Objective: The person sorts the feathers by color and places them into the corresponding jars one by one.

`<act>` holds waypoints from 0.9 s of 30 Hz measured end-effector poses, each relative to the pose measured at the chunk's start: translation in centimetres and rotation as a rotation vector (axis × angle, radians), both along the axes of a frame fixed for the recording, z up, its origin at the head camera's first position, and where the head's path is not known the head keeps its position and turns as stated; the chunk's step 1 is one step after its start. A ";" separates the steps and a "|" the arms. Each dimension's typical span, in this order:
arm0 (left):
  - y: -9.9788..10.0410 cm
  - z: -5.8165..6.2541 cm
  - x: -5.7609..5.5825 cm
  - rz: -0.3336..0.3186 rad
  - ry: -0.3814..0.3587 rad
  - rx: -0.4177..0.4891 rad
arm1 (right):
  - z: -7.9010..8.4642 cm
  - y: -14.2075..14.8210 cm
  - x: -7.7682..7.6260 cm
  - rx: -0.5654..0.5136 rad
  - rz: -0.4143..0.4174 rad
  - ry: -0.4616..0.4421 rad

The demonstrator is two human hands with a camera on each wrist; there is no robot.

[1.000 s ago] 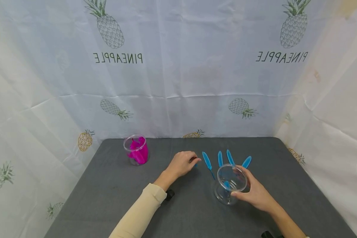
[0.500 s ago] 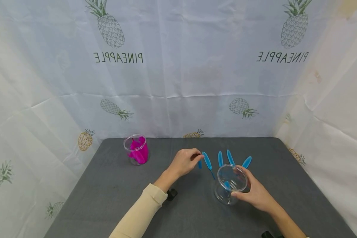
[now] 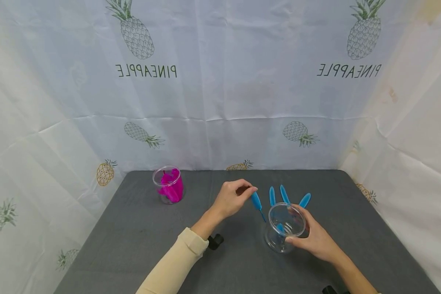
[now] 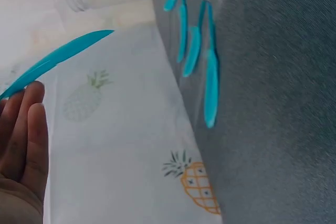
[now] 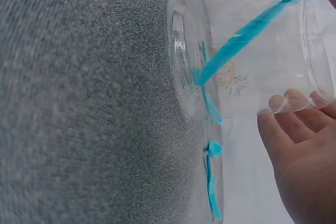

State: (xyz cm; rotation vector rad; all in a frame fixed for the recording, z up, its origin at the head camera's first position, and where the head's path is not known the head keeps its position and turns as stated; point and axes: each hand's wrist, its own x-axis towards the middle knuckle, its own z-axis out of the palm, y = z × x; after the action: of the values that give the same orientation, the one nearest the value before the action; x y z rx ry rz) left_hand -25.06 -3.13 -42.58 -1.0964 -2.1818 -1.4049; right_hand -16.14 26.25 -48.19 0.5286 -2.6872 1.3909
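Observation:
My left hand (image 3: 232,198) pinches a blue feather (image 4: 58,60), whose pointed tip sticks out past the fingertips in the left wrist view. In the head view that feather is mostly hidden by the hand. To its right, my right hand (image 3: 317,239) grips a clear jar (image 3: 278,243), fingers and thumb on opposite sides, its base on the table. One blue feather (image 5: 244,38) leans inside the jar. Several more blue feathers (image 4: 211,87) lie behind it, their thin quills toward the jar. My left fingers cover part of the leftmost feather (image 3: 256,202) in the head view.
A second clear jar (image 3: 161,198) holding magenta feathers (image 3: 172,188) stands at the back left of the dark grey table (image 3: 132,245). A white curtain (image 3: 220,98) printed with pineapples hangs behind the table and on both sides.
My left hand has lifted and moved right and slightly back, a blue feather coming up off the table in its fingers. The right hand and its jar have stayed put.

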 end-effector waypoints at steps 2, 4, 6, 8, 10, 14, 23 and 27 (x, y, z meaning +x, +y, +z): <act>0.1 0.2 0.2 -0.010 -0.002 0.022 | 0.0 0.0 0.0 -0.003 0.003 0.001; 0.3 0.5 0.3 -0.016 0.000 0.038 | 0.0 0.0 -0.1 -0.008 0.007 0.002; 0.4 0.7 0.5 -0.022 0.001 0.052 | -0.1 0.0 -0.1 -0.011 0.008 0.003; 0.6 0.8 0.5 -0.028 0.004 0.067 | -0.1 0.0 -0.1 -0.011 0.008 0.003; 0.8 0.9 0.5 -0.034 0.009 0.083 | 0.0 0.0 -0.1 -0.009 0.007 0.004; 1.2 1.2 0.7 -0.043 0.021 0.110 | 0.0 -0.1 -0.1 -0.002 0.005 0.005; 2.7 1.9 1.5 -0.068 0.027 0.083 | -0.1 0.0 -0.2 -0.018 0.013 -0.001; 3.2 1.9 1.7 -0.070 0.028 0.072 | -0.1 0.0 -0.1 -0.010 0.012 0.001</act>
State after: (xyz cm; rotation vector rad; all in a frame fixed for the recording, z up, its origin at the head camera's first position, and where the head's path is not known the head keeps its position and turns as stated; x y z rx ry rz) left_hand -23.33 0.02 -40.71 -1.1702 -2.0750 -1.4762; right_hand -16.26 26.28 -48.28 0.5447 -2.6793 1.4066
